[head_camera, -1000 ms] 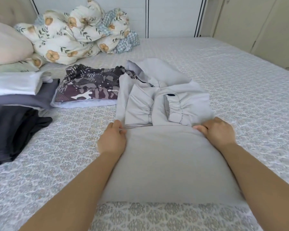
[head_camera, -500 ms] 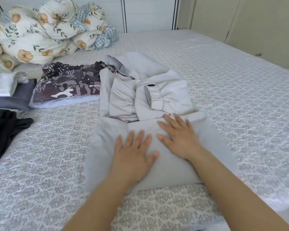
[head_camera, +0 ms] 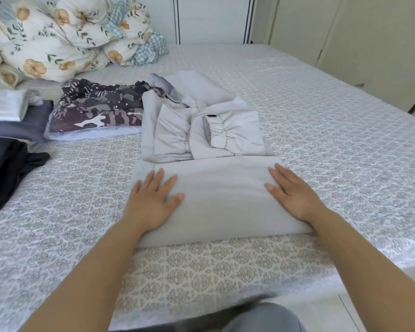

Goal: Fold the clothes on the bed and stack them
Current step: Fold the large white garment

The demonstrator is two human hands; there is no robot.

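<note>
On the bed (head_camera: 321, 140), the left hand (head_camera: 153, 200) and right hand (head_camera: 292, 192) lie flat with fingers spread, pressing the folded near half of the grey jacket (head_camera: 216, 178). Beyond it, its sleeves lie crossed; a camouflage garment (head_camera: 96, 111) sits folded at the far left.

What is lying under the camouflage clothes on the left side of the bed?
Under the camouflage clothes a folded pale blue garment shows as a thin edge along their near side, resting on the bed. Most of it is covered, so its kind cannot be told.
</note>
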